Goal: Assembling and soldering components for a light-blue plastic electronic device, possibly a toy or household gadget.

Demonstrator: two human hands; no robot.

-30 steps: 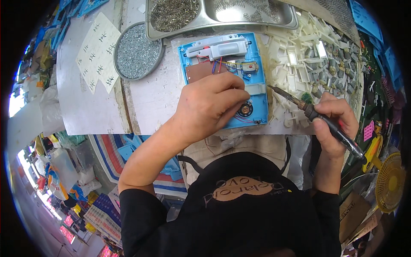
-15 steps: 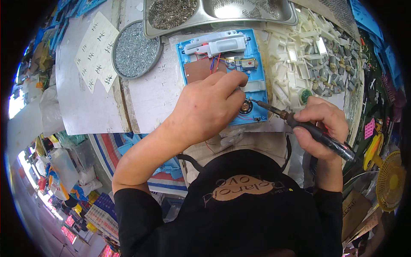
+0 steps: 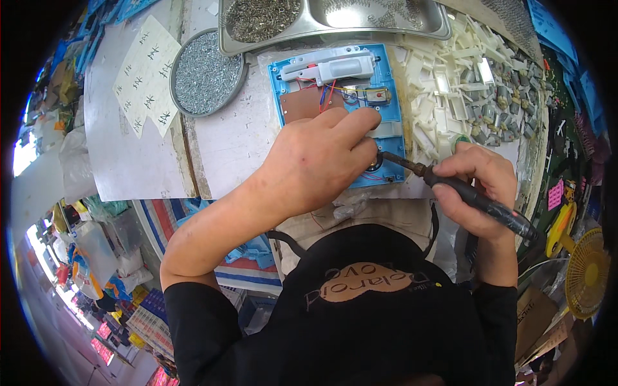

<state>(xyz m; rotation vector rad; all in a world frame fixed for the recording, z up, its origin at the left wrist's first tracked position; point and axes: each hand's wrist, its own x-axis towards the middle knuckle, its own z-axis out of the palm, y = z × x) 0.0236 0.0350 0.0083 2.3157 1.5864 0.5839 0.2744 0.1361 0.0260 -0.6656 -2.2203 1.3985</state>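
Observation:
A blue plastic housing [image 3: 395,149] lies on the bench in front of me, with a brown circuit board [image 3: 304,104], a white plastic part [image 3: 345,69], a small motor-like block [image 3: 377,96] and thin coloured wires inside. My left hand [image 3: 322,154] reaches over it, fingers pinched together beside a small round speaker [image 3: 375,162]; what they hold is hidden. Gripped in my right hand [image 3: 483,180] is a soldering iron [image 3: 505,217] with a dark handle. Its tip points left at the speaker's edge, close to my left fingertips; whether it touches cannot be made out.
A round tray of small screws [image 3: 207,74] sits left of the housing, near a marked paper sheet [image 3: 147,77]. Beyond is a metal tray [image 3: 335,32] holding springs. White plastic pieces [image 3: 444,83] and grey motor-like parts [image 3: 508,106] are heaped at right. A yellow fan [image 3: 587,273] stands far right.
My right hand and the soldering iron have shifted slightly left. My left fingers have edged right and now cover more of the speaker.

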